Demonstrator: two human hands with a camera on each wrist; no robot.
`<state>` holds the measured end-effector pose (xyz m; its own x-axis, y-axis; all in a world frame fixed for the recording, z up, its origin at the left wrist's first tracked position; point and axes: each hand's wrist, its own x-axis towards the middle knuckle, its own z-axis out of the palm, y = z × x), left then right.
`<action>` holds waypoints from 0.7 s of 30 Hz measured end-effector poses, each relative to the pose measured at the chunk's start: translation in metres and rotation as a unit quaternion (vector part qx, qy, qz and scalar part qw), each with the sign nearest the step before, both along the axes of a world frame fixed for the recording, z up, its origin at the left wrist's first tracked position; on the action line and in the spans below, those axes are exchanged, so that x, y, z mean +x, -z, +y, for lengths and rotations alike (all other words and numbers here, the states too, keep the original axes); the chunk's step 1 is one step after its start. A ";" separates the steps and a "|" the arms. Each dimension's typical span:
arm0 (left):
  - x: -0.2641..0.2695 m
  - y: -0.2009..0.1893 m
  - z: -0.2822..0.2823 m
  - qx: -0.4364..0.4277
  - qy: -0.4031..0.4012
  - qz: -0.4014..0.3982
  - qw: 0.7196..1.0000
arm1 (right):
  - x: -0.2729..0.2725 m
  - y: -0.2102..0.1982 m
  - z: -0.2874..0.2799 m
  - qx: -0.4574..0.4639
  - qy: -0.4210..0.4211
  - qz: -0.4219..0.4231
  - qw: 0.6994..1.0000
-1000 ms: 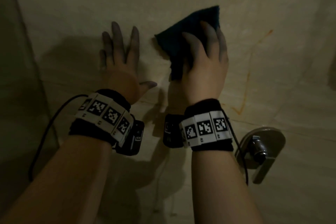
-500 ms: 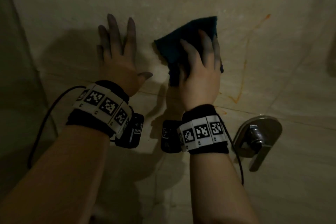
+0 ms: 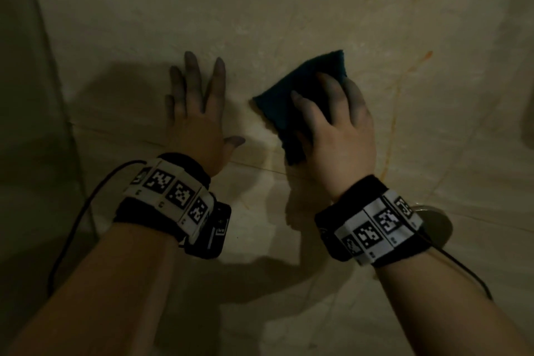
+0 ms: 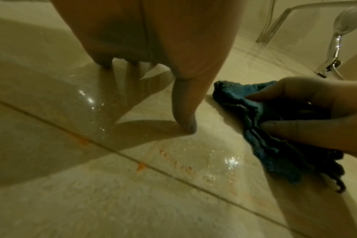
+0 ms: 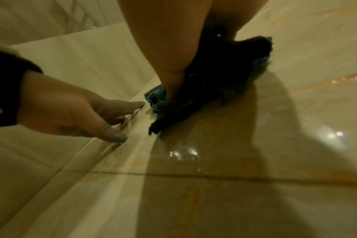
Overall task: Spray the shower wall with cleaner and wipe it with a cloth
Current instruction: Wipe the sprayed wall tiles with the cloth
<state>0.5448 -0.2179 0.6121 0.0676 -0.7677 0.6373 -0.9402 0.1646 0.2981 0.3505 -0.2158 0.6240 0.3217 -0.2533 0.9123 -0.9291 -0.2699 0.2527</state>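
Note:
My right hand (image 3: 338,130) holds a dark blue cloth (image 3: 283,104) against the beige tiled shower wall (image 3: 260,9). The left wrist view shows the cloth (image 4: 275,153) bunched between that hand's (image 4: 316,112) thumb and fingers. From the right wrist camera, the cloth (image 5: 224,72) lies under the palm, flat on the wet tile. My left hand (image 3: 199,118) rests on the wall just left of the cloth, fingers straight and spread, holding nothing. Its thumb (image 4: 183,112) touches the tile. No spray bottle is in view.
Orange streaks (image 3: 390,139) run down the wall right of the cloth. A metal mixer handle (image 3: 439,225) shows partly behind my right wrist. A hand shower (image 4: 344,24) hangs farther right. A side panel (image 3: 29,95) meets the wall at the left.
My right hand has slid the cloth down the wall, closer to the mixer handle, which my wrist now partly covers. The left hand stays flat on the tile.

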 end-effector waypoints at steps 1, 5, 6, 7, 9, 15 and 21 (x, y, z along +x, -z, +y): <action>-0.001 0.000 0.000 0.003 -0.001 0.003 1.000 | -0.001 0.000 0.000 0.001 0.001 0.005 1.000; -0.005 0.000 0.002 0.004 -0.007 0.006 1.000 | -0.004 -0.002 0.001 0.018 -0.005 0.021 1.000; -0.005 0.001 0.003 0.004 -0.005 0.010 1.000 | -0.005 0.000 0.001 0.019 -0.008 0.026 0.999; -0.006 0.001 0.003 0.004 -0.003 0.014 1.000 | -0.007 0.002 0.001 0.019 -0.009 0.033 0.999; -0.007 0.002 0.005 0.007 0.000 0.019 1.000 | -0.010 0.010 0.000 0.022 -0.013 0.049 0.998; -0.013 -0.005 0.010 0.009 0.011 0.047 0.999 | -0.015 0.003 0.000 0.008 -0.021 0.063 0.998; -0.026 -0.013 0.012 -0.022 0.029 0.028 0.999 | -0.006 -0.047 0.005 0.001 -0.024 -0.015 1.000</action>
